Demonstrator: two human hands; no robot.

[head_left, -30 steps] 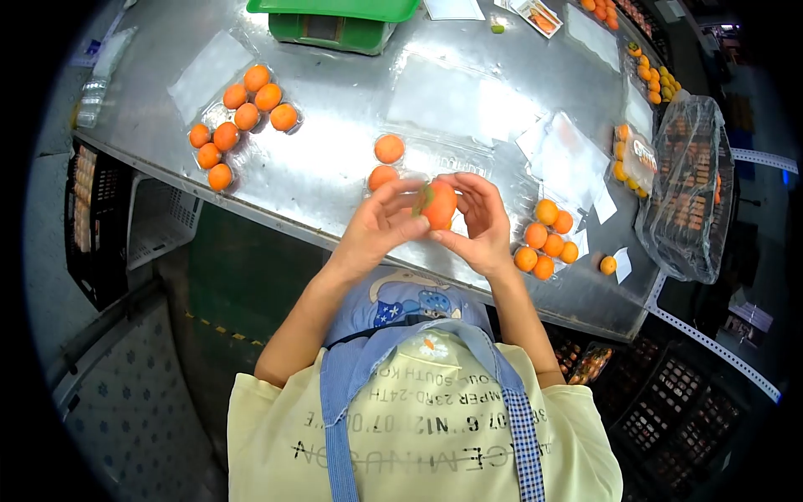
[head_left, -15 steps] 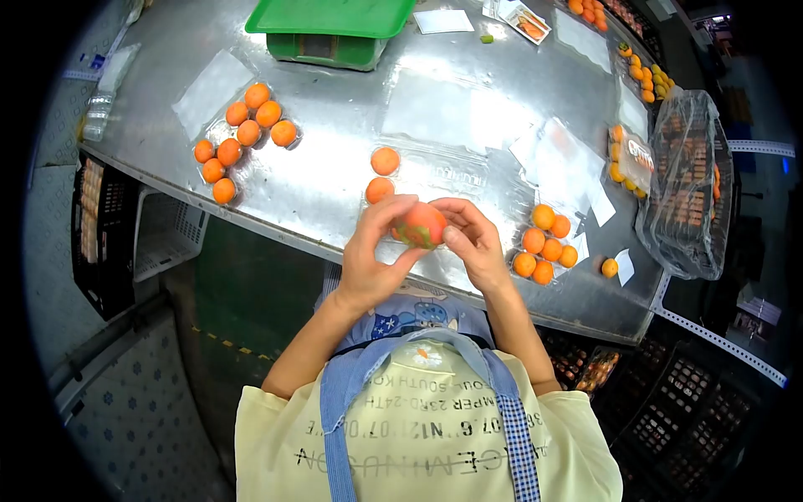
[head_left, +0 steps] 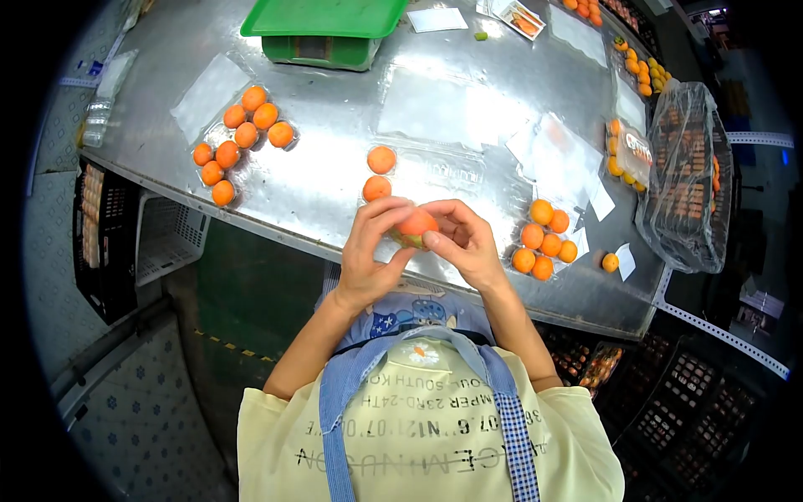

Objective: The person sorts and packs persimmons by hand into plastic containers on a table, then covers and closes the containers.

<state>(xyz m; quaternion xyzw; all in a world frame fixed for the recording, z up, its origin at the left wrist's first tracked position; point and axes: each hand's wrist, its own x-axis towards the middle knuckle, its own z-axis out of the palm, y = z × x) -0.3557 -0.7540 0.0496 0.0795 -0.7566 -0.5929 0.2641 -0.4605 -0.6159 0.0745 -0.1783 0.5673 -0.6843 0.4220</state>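
Toward ten o'clock on the grey metal bench lies a cluster of small orange round fruits in clear plastic. Rightward, near eleven o'clock, two smooth orange round fruits sit at the left end of a clear plastic tray. Below that pair, the left hand stands at eight o'clock from a glossy orange-red round fruit, its fingers curved over the upper left side and its thumb low beneath. This fruit sits between both hands, over the bench's near edge, in a narrow fingertip grip; how high it is held, I cannot tell. It shows no firm long axis, only a slightly wider spread from nine to three o'clock, with a greenish calyx turned toward seven. The right hand stands at four o'clock, thumb against the lower right side, fingers partly hidden behind; both hands touch the fruit, so neither is plainly nearer. Farther right, between three and four o'clock, lies a cluster of yellowish-orange round fruits.
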